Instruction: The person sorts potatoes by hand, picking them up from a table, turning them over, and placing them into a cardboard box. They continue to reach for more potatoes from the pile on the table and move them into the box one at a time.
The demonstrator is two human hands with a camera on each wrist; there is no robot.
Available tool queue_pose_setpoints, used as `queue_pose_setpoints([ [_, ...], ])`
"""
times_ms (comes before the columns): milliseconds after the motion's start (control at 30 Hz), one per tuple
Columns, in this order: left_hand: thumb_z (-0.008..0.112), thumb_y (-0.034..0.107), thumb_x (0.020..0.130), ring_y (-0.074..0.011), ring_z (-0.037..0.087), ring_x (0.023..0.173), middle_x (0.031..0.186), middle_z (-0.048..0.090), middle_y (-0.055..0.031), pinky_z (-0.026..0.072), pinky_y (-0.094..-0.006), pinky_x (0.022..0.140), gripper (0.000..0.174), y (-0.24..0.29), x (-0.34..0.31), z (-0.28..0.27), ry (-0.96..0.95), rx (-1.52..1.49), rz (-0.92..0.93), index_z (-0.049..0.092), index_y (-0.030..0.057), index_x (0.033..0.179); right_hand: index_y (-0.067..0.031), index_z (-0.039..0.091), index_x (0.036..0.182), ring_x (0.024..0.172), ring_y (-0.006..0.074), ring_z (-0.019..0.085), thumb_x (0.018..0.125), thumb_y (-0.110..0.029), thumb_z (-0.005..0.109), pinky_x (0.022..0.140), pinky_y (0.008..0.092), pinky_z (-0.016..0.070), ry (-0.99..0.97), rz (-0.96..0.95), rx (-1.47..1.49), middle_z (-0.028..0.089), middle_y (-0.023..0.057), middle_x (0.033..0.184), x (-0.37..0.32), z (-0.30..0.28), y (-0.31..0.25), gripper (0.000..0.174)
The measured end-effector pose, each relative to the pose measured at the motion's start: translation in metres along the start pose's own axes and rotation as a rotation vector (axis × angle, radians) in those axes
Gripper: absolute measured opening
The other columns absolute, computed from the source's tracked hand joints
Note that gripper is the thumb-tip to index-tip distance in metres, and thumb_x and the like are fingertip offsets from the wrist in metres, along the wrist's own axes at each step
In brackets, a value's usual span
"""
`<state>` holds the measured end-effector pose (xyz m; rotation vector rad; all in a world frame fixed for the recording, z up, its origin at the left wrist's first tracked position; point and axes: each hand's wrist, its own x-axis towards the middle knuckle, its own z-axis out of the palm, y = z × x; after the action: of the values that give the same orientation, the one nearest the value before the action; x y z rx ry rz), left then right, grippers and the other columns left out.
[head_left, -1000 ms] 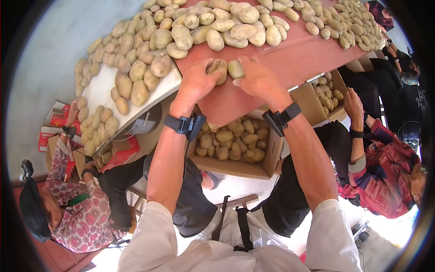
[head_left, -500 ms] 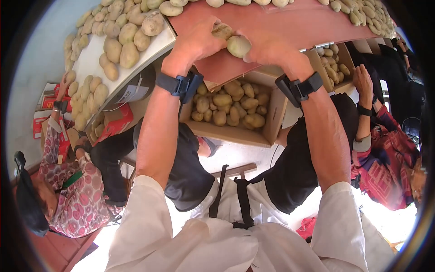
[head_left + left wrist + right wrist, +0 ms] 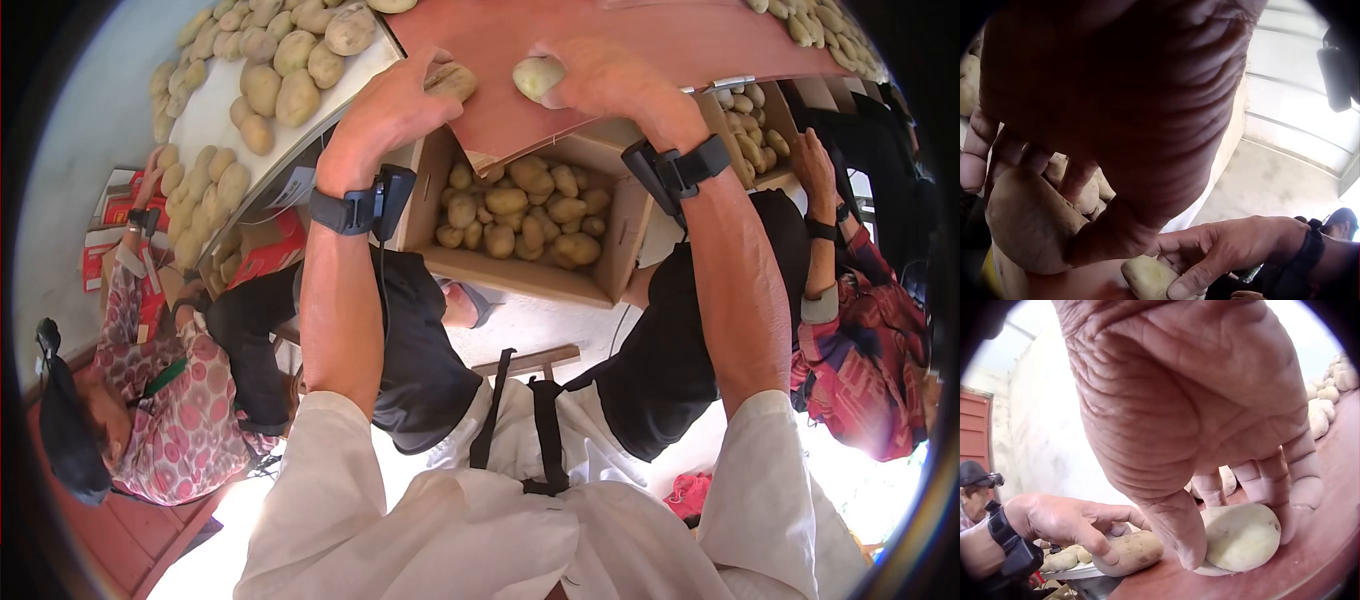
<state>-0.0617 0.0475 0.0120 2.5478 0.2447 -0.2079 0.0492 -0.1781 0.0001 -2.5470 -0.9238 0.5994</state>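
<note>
In the head view my left hand [image 3: 392, 108] grips a brownish, rough-skinned potato [image 3: 456, 82] near the corner of the red table [image 3: 500, 125]. Thumb and fingers lie on either side of that potato [image 3: 1032, 222] in the left wrist view. My right hand [image 3: 618, 82] holds a paler, yellow-green potato [image 3: 534, 79] just over the tabletop, a gap away from the left one. Its thumb presses one side of this potato [image 3: 1244, 537] and the fingers curl round the far side, as the right wrist view shows.
Below the table edge stands a cardboard box [image 3: 520, 284] of potatoes, with another box [image 3: 783, 118] to the right. Many potatoes [image 3: 290, 75] cover the white board [image 3: 345, 85] at left. People sit on both sides: a patterned sleeve [image 3: 200, 430] left, a red-patterned one [image 3: 870, 350] right.
My hands, close together half a second ago, have drawn apart, each keeping its potato. The left one has moved left and nearer the table's corner. The head view has tilted down toward the box.
</note>
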Motion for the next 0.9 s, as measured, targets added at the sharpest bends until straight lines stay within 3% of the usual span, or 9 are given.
queue_pose_setpoints([
  [33, 0.073, 0.028, 0.077, -0.0387, 0.07, 0.11, 0.118, 0.073, -0.0223, 0.0537, -0.0422, 0.095, 0.061, -0.003, -0.002, 0.0, 0.003, 0.002, -0.005, 0.063, 0.0061, 0.133, -0.0068, 0.064, 0.134, 0.122, 0.0379, 0.063, 0.088, -0.023, 0.073, 0.103, 0.0454, 0.0495, -0.001, -0.006, 0.001, 0.07, 0.0178, 0.127, 0.0, 0.003, 0.003, 0.049],
  [100, 0.068, 0.028, 0.082, -0.0283, 0.07, 0.103, 0.113, 0.074, -0.016, 0.0527, -0.0365, 0.093, 0.057, -0.009, -0.007, -0.001, -0.045, 0.003, -0.041, 0.063, 0.0102, 0.135, -0.0053, 0.064, 0.134, 0.119, 0.0367, 0.064, 0.088, -0.024, 0.073, 0.1, 0.0446, 0.0503, 0.047, -0.075, 0.026, 0.07, 0.0173, 0.128, -0.001, 0.006, 0.008, 0.051],
  [233, 0.069, 0.027, 0.08, -0.0267, 0.069, 0.099, 0.109, 0.073, -0.0161, 0.053, -0.0361, 0.089, 0.054, -0.017, -0.014, -0.002, -0.055, -0.016, -0.068, 0.064, 0.0068, 0.13, -0.0042, 0.064, 0.134, 0.115, 0.0359, 0.065, 0.088, -0.024, 0.072, 0.097, 0.0436, 0.0509, -0.014, -0.088, 0.039, 0.071, 0.0173, 0.125, 0.0, 0.003, 0.007, 0.051],
  [300, 0.069, 0.026, 0.078, -0.026, 0.068, 0.095, 0.104, 0.072, -0.0168, 0.0529, -0.0366, 0.086, 0.051, -0.021, -0.015, 0.001, -0.063, -0.023, -0.043, 0.065, 0.0019, 0.123, -0.0072, 0.068, 0.129, 0.109, 0.038, 0.067, 0.091, -0.028, 0.07, 0.091, 0.0456, 0.052, 0.087, -0.155, -0.026, 0.073, 0.0161, 0.118, -0.002, 0.004, 0.005, 0.044],
  [367, 0.071, 0.027, 0.077, -0.0296, 0.069, 0.095, 0.101, 0.072, -0.0182, 0.0531, -0.0388, 0.086, 0.052, -0.02, -0.015, 0.001, -0.053, -0.009, -0.063, 0.064, -0.0008, 0.121, -0.007, 0.068, 0.13, 0.109, 0.0375, 0.067, 0.089, -0.027, 0.071, 0.092, 0.0451, 0.052, 0.038, -0.108, 0.001, 0.073, 0.0165, 0.118, -0.007, -0.004, -0.002, 0.046],
  [533, 0.07, 0.021, 0.083, -0.0388, 0.071, 0.106, 0.111, 0.074, -0.0253, 0.0542, -0.0435, 0.09, 0.05, -0.019, -0.009, -0.002, -0.049, 0.138, -0.063, 0.063, -0.001, 0.128, -0.0065, 0.066, 0.134, 0.111, 0.0362, 0.068, 0.086, -0.024, 0.074, 0.094, 0.044, 0.052, -0.054, 0.014, 0.078, 0.073, 0.0183, 0.119, -0.005, -0.006, -0.002, 0.052],
  [667, 0.066, 0.017, 0.088, -0.0387, 0.071, 0.111, 0.115, 0.073, -0.0259, 0.0543, -0.0445, 0.093, 0.044, -0.012, -0.005, -0.006, -0.101, 0.138, -0.148, 0.064, -0.0011, 0.128, -0.0059, 0.065, 0.136, 0.114, 0.0364, 0.068, 0.084, -0.024, 0.074, 0.097, 0.0432, 0.0516, -0.065, 0.012, 0.08, 0.073, 0.019, 0.122, -0.002, -0.007, -0.001, 0.056],
  [900, 0.06, 0.019, 0.092, -0.0394, 0.071, 0.109, 0.11, 0.075, -0.0228, 0.0538, -0.0452, 0.095, 0.033, -0.022, 0.008, 0.007, 0.057, 0.097, -0.119, 0.07, 0.0001, 0.117, -0.004, 0.066, 0.127, 0.107, 0.0368, 0.068, 0.086, -0.027, 0.074, 0.091, 0.0439, 0.0512, -0.025, -0.099, 0.059, 0.073, 0.0175, 0.114, -0.008, -0.007, 0.001, 0.047],
])
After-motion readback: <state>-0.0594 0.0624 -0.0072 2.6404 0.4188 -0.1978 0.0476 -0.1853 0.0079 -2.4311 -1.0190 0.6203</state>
